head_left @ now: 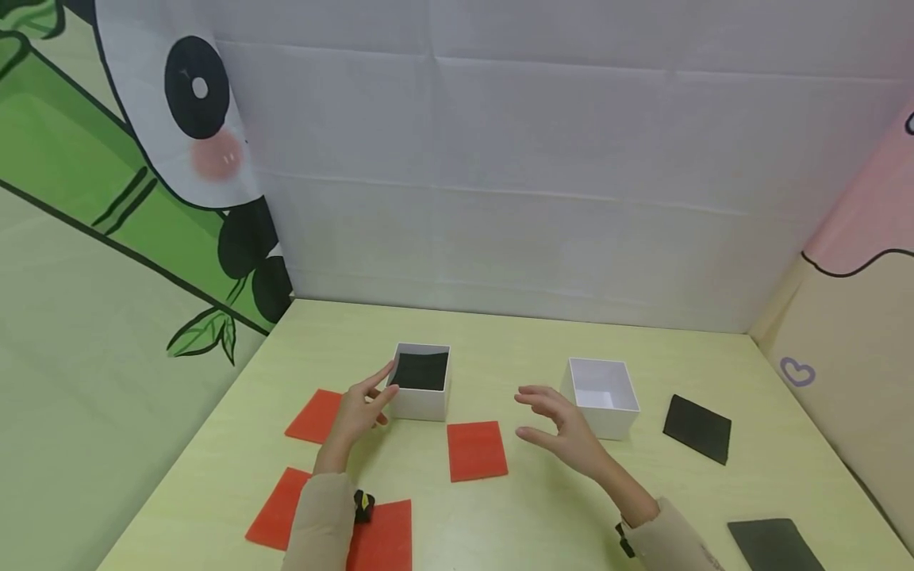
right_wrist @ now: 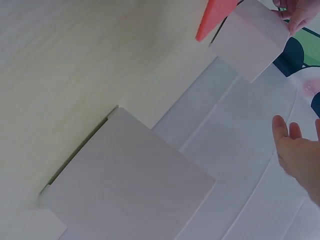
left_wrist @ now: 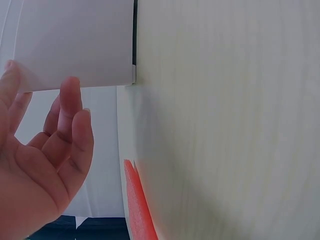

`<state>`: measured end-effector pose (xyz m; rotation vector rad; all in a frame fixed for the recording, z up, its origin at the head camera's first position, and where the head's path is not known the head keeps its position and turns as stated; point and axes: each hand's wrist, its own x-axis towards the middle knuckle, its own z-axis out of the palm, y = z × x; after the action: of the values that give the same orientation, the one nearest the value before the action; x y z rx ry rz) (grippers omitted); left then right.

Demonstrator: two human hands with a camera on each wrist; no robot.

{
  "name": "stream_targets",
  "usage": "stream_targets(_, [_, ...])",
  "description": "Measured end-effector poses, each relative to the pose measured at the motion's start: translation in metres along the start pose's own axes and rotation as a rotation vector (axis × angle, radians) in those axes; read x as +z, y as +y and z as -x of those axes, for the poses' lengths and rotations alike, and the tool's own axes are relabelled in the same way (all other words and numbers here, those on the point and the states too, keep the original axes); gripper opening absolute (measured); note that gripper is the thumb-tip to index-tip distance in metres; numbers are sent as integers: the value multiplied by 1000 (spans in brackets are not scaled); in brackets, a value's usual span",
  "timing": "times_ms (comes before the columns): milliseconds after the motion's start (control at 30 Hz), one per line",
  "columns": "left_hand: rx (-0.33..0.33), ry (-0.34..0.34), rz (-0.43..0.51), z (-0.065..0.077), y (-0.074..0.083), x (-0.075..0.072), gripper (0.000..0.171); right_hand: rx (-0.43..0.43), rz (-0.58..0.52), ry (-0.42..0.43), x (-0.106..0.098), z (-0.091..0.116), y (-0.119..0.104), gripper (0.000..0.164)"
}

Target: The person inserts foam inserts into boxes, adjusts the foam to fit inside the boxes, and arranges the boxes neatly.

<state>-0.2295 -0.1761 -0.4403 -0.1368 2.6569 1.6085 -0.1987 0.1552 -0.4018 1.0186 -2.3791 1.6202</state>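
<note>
At the left white box (head_left: 420, 404), my left hand (head_left: 360, 408) touches the near-left corner by the rim with its thumb and index finger. The other fingers are loosely bent beside the box wall, as the left wrist view shows. A black square sheet (head_left: 421, 371) lies inside that box. My right hand (head_left: 560, 428) hovers over the table with fingers spread and nothing in them, just left of the right white box (head_left: 608, 423). No sheet shows inside the right box. Between the two hands, a red square sheet (head_left: 477, 452) lies flat on the table.
More red sheets lie on the left: one behind my left hand (head_left: 314, 416), another (head_left: 277, 511) and a third (head_left: 385, 539) partly under my left sleeve. On the right are a black sheet (head_left: 698, 429) and a dark grey sheet (head_left: 774, 545). A white cloth (head_left: 535, 198) hangs behind the table.
</note>
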Motion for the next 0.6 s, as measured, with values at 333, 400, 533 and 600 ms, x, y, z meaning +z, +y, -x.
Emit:
stream_targets(333, [10,-2,7,-2,-2,1,57,-100,-146,9,-20,29,-5,44])
stream_targets(400, [11,1,5,-2,-2,0,57,-113,-176,7,-23,34,-5,46])
stream_targets(533, [10,7,-2,-1,-2,0,56,-166,-202,21,-29,42,-6,48])
stream_targets(600, [9,6,-4,-1,-2,0,56,-195,-204,34,-33,46,-6,49])
